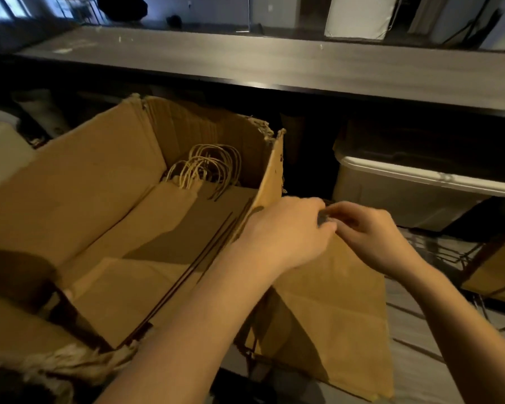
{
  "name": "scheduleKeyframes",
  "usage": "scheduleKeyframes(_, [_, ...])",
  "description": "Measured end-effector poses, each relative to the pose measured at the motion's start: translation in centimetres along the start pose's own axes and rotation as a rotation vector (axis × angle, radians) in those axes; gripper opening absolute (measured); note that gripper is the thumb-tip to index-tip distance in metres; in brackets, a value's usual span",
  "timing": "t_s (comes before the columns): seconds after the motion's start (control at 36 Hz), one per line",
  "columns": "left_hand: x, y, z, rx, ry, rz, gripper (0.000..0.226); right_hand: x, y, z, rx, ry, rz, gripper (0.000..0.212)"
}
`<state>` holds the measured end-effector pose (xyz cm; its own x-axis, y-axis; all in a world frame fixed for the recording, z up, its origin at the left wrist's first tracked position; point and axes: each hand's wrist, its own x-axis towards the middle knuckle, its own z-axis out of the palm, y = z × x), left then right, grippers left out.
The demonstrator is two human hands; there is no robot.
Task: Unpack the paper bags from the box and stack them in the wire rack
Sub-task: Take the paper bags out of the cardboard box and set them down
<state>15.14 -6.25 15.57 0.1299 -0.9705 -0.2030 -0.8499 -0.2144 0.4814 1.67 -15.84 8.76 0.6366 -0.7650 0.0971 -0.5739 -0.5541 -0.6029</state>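
- Left hand (289, 231), right hand (372, 233) both pinching top of paper bag (336, 310), beside box (79, 182).
- Best kept flat, laid squarely in wire rack (446, 255).

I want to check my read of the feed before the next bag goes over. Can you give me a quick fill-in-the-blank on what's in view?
1. The left hand and right hand grip the top edge of a paper bag on the ____ side of the cardboard box.
2. The bags left in the box lie flat, their twisted ____ at its far end.
3. The white bin sits ____ the long counter.
Missing words: right; handles; under.
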Motion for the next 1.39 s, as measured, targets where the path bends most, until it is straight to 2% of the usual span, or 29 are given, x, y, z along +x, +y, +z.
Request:
scheduleKeyframes(0.17, [-3.1, -1.1, -7.0, 0.152, 0.181, 0.033, 0.041, 3.3, -6.4, -0.9, -0.025, 0.071, -0.225, 0.027])
scheduleKeyframes(0.31, [-4.2, -5.0, -11.3, 0.205, 0.281, -0.033, 0.044, 5.9, -11.4, -0.7, -0.105, 0.068, -0.369, 0.025])
scheduleKeyframes(0.53, [-4.1, -12.0, -13.5, 0.247, 0.271, -0.202, 0.043, 10.2, -16.3, 2.2, -0.346, -0.075, -0.503, 0.03])
scheduleKeyframes(0.64, [-3.0, -15.5, -12.3, 0.15, 0.227, -0.265, 0.04, 12.0, -17.8, 4.7, -0.459, -0.166, -0.504, 0.038])
scheduleKeyframes(0.75, [-1.8, -18.7, -10.8, 0.173, 0.174, -0.333, 0.043, 13.5, -19.0, 7.2, -0.59, -0.361, -0.428, 0.07])
scheduleKeyframes(0.83, [-1.0, -20.5, -9.8, 0.253, 0.105, -0.361, 0.038, 14.8, -19.5, 9.2, -0.696, -0.513, -0.38, 0.083])
scheduleKeyframes(0.92, [-0.4, -21.7, -9.0, 0.312, 0.013, -0.376, 0.037, 15.8, -19.6, 11.1, -0.791, -0.596, -0.356, 0.085])
scheduleKeyframes(1.0, [0.0, -22.3, -9.0, 0.325, -0.062, -0.377, 0.038, 16.2, -19.3, 12.8, -0.796, -0.665, -0.32, 0.074])
scheduleKeyframes(1.08, [0.2, -22.6, -9.3, 0.303, -0.048, -0.364, 0.038, 16.1, -18.6, 14.1, -0.779, -0.775, -0.269, 0.066])
scheduleKeyframes(1.17, [0.3, -22.3, -9.3, 0.324, -0.031, -0.343, 0.04, 16.0, -18.1, 14.5, -0.758, -0.858, -0.204, 0.071])
scheduleKeyframes(1.31, [0.5, -21.6, -8.8, 0.358, -0.116, -0.337, 0.045, 16.0, -17.2, 14.8, -0.787, -0.853, -0.193, 0.078])
scheduleKeyframes(1.39, [0.4, -21.7, -8.5, 0.37, -0.155, -0.355, 0.047, 15.9, -16.9, 15.2, -0.82, -0.763, -0.237, 0.088])
